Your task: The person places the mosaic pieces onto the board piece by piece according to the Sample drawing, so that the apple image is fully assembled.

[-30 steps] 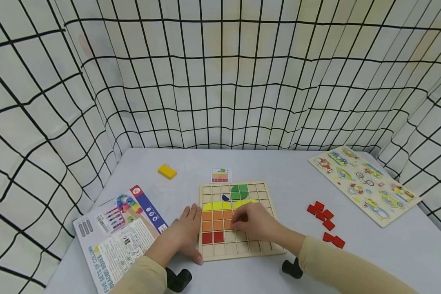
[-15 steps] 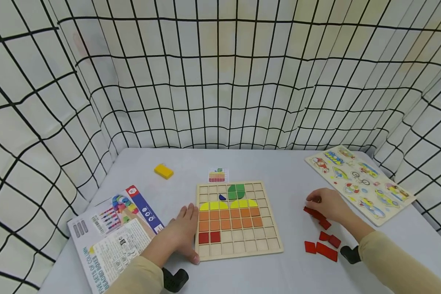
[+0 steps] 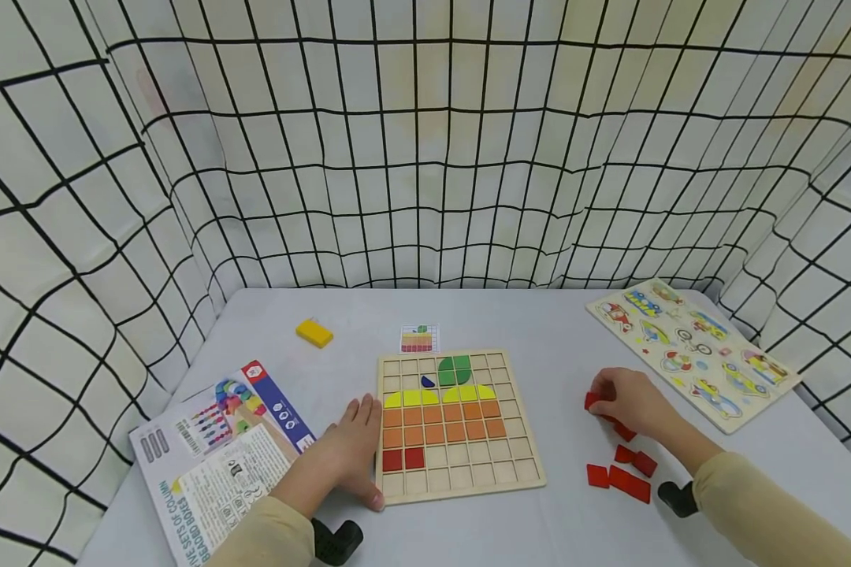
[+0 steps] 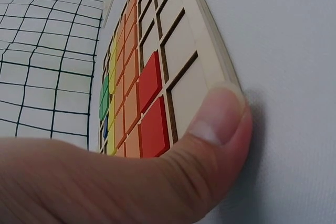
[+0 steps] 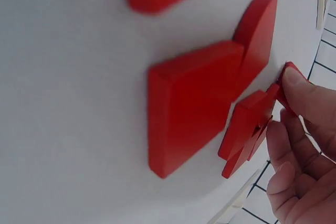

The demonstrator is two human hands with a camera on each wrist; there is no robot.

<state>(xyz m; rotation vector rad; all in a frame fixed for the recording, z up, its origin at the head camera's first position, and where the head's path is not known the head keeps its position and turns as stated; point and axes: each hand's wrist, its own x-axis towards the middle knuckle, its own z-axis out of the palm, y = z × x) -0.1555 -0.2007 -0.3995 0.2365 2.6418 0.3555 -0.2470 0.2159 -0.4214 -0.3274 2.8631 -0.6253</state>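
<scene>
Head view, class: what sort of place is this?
Probably a staged tabletop play or recording area: a grey table walled in by grid-patterned cloth, set with a wooden grid puzzle board and a vehicle puzzle.

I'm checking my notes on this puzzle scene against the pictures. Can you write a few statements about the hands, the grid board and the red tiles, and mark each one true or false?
1. The left hand rests against the left edge of the grid board. True.
2. The right hand pinches a red tile at the loose red tiles. True.
3. The grid board holds five red tiles. False: only two red tiles in the board show, in its lower left.
4. The yellow block lies inside the board. False: it lies on the table, behind and left of the board.
5. The vehicle puzzle lies at the far right. True.
</scene>
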